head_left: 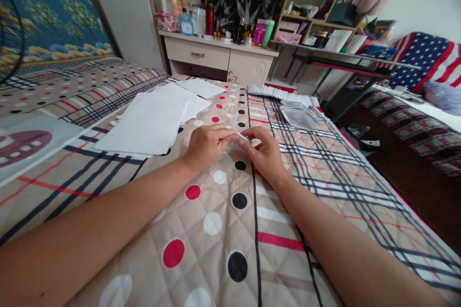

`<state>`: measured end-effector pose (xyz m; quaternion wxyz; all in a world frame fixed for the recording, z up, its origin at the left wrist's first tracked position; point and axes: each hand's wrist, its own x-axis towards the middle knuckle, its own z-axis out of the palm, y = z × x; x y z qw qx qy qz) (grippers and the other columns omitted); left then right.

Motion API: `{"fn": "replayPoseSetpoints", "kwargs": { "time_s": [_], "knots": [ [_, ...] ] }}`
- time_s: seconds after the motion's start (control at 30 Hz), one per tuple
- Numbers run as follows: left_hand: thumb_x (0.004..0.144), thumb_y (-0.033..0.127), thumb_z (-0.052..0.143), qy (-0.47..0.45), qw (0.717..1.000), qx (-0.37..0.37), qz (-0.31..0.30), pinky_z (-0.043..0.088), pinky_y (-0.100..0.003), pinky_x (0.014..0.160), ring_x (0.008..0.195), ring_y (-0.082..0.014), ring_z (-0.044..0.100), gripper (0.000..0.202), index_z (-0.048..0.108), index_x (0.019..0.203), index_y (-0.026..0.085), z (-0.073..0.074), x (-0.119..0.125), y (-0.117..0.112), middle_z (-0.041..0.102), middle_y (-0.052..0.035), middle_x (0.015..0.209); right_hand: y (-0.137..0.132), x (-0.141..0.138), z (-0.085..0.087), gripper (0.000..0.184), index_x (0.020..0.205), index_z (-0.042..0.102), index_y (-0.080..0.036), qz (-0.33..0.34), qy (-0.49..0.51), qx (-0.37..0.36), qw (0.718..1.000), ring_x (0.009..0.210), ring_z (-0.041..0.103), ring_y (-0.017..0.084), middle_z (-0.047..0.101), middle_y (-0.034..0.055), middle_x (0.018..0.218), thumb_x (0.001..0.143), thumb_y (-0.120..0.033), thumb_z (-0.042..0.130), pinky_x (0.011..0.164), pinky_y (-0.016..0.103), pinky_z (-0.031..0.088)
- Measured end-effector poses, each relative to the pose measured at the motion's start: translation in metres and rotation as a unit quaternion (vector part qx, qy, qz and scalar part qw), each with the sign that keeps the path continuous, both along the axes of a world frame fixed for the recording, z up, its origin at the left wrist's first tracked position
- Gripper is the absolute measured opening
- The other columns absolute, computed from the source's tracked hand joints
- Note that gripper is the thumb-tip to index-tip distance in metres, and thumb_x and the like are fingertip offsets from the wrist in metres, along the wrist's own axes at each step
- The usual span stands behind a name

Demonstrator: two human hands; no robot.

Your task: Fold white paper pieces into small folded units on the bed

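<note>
My left hand (209, 146) and my right hand (265, 152) meet above the middle of the quilted bedspread (225, 244). Between their fingertips they pinch a small, thin white piece (243, 137), mostly covered by the fingers; whether it is paper or plastic I cannot tell. Left of my left hand lies a loose stack of white paper sheets (144, 122), with another sheet (201, 88) behind it. Beyond my right hand are a pile of clear plastic sleeves (299, 116) and a row of white folded papers (268, 91).
At the far left of the bed lies a white plastic bag (68, 129) with a pink print. A white dresser (196, 53) holding bottles and a blue clock (187, 25) stands past the foot. To the right are a desk (345, 57) and another bed (425, 129).
</note>
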<state>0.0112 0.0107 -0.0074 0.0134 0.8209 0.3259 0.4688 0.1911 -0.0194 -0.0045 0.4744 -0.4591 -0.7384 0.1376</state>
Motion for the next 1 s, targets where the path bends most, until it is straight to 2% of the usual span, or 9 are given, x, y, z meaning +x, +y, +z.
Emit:
{"fn": "replayPoseSetpoints", "kwargs": {
  "time_s": [0.1,0.2,0.27,0.4,0.6,0.77,1.0],
  "knots": [
    [0.091,0.030,0.059,0.047,0.998,0.048,0.015,0.045,-0.029,0.069,0.074,-0.0164,0.064,0.018,0.073,0.088,0.019,0.002,0.001,-0.003,0.072,-0.0032,0.079,0.000,0.002,0.000,0.006,0.087,0.068,-0.020,-0.004,-0.008,0.045,0.999,0.080,0.059,0.017,0.066,0.0037,0.086,0.083,-0.024,0.065,0.067,0.028,0.047],
    [0.088,0.029,0.063,0.022,0.996,0.079,0.030,0.046,-0.033,0.078,0.081,-0.0185,0.065,0.014,0.072,0.083,0.019,0.004,0.003,-0.004,0.073,-0.0033,0.083,0.001,0.002,-0.002,0.005,0.086,0.069,-0.020,-0.003,-0.015,0.058,0.998,0.078,0.060,0.017,0.066,0.0026,0.080,0.083,-0.022,0.065,0.065,0.029,0.047],
    [0.086,0.026,0.066,-0.025,0.997,0.065,0.020,0.048,-0.031,0.079,0.083,-0.0176,0.066,0.010,0.071,0.085,0.019,0.005,0.004,-0.004,0.074,-0.0037,0.085,0.002,0.002,-0.003,0.004,0.083,0.069,-0.020,-0.004,-0.017,0.060,0.998,0.076,0.059,0.017,0.065,0.0019,0.077,0.083,-0.022,0.066,0.065,0.029,0.046],
    [0.082,0.016,0.065,-0.079,0.996,0.022,-0.019,0.051,-0.026,0.071,0.075,-0.0148,0.066,0.006,0.071,0.084,0.017,0.007,0.007,-0.007,0.073,-0.0037,0.082,0.002,0.002,-0.003,0.006,0.081,0.068,-0.021,-0.007,-0.024,0.061,0.998,0.076,0.060,0.017,0.065,0.0017,0.076,0.084,-0.025,0.065,0.066,0.030,0.047],
    [0.077,0.011,0.060,-0.070,0.997,0.007,-0.035,0.050,-0.027,0.069,0.070,-0.0142,0.063,0.009,0.067,0.079,0.016,0.010,0.013,-0.013,0.069,-0.0026,0.077,-0.005,-0.002,-0.001,0.008,0.086,0.067,-0.020,-0.030,-0.069,0.112,0.991,0.085,0.060,0.020,0.067,0.0049,0.086,0.085,-0.023,0.059,0.068,0.031,0.046],
    [0.074,0.011,0.058,-0.050,0.999,0.006,-0.019,0.047,-0.027,0.065,0.067,-0.0143,0.059,0.007,0.062,0.075,0.016,0.013,0.018,-0.017,0.064,-0.0015,0.072,-0.010,-0.006,0.002,0.009,0.082,0.064,-0.020,-0.059,-0.111,0.153,0.980,0.082,0.059,0.021,0.065,0.0051,0.082,0.081,-0.018,0.055,0.067,0.031,0.044],
    [0.076,0.012,0.057,-0.072,0.997,-0.006,-0.029,0.048,-0.028,0.066,0.068,-0.0147,0.060,0.008,0.064,0.076,0.016,0.014,0.019,-0.017,0.066,-0.0026,0.074,-0.014,-0.007,0.009,0.009,0.084,0.061,-0.022,-0.079,-0.139,0.126,0.979,0.086,0.059,0.022,0.066,0.0067,0.087,0.084,-0.022,0.053,0.071,0.032,0.044]
  ]
}}
